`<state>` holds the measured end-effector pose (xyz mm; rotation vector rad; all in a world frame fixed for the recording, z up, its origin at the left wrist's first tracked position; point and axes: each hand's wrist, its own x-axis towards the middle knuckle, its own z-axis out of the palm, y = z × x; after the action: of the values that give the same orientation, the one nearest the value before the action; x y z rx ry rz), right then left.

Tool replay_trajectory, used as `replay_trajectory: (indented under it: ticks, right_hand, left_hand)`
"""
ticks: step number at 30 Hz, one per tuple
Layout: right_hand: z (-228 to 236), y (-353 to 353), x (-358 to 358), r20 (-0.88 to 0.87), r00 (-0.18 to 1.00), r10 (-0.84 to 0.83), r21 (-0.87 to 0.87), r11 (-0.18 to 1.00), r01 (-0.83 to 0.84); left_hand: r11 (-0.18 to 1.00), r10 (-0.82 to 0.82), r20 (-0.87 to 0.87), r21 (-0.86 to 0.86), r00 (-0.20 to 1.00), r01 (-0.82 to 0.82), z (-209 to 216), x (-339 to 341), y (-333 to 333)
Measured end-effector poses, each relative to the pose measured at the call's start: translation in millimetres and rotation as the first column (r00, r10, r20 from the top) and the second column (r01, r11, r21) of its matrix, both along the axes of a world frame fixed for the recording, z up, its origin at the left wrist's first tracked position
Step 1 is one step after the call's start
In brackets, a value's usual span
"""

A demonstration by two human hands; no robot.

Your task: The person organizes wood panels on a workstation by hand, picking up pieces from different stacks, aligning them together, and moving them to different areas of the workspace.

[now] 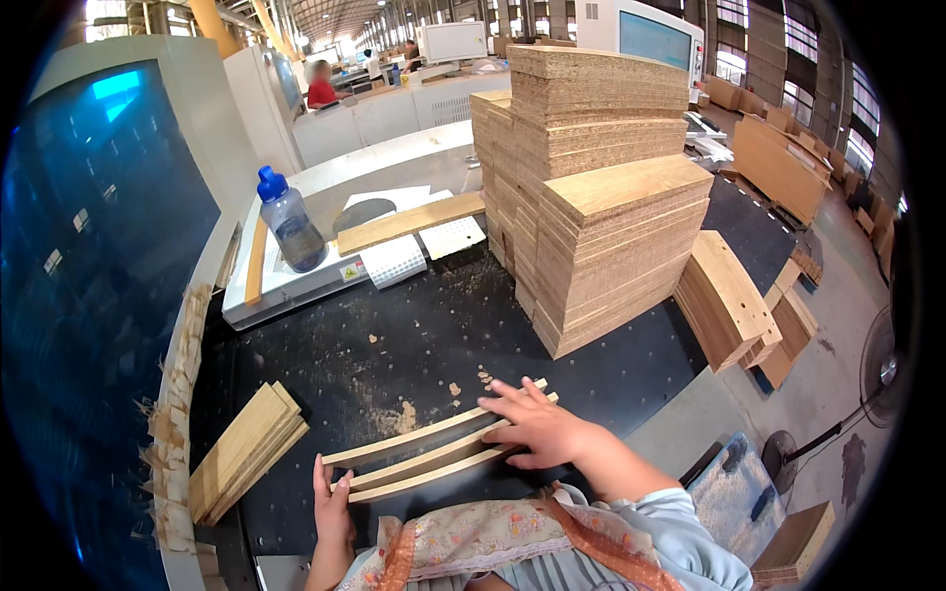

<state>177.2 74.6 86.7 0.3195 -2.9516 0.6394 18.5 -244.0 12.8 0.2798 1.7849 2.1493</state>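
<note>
Three narrow wooden boards stand on edge, slightly apart, on the black table in front of me. Their left ends are between the thumb and fingers of my left hand. Across their right ends lies my right hand, its fingers spread and touching the boards from above. To the left, a small pile of similar boards rests at a slant on the table. A tall stack of wood panels rises beyond my right hand.
Sawdust patches mark the black table. A blue-capped bottle stands on a white machine ledge at the back left, near a loose wood strip. More boards sit at the right edge. A fan stands on the floor.
</note>
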Motion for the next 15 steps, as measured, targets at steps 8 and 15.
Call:
replay_trajectory:
  ticks: [8, 15]
  right_hand:
    - [-18, 4, -21, 0.049, 0.992, 0.120, 0.238, 0.963, -0.128]
    - [-20, 5, -18, -0.080, 0.984, 0.159, 0.087, 0.985, -0.152]
  left_hand:
    - [0.761, -0.140, -0.628, -0.563, 0.766, -0.323, 5, -9, -6]
    - [0.490, -0.838, -0.512, -0.858, 0.191, -0.151, 55, 11, 42]
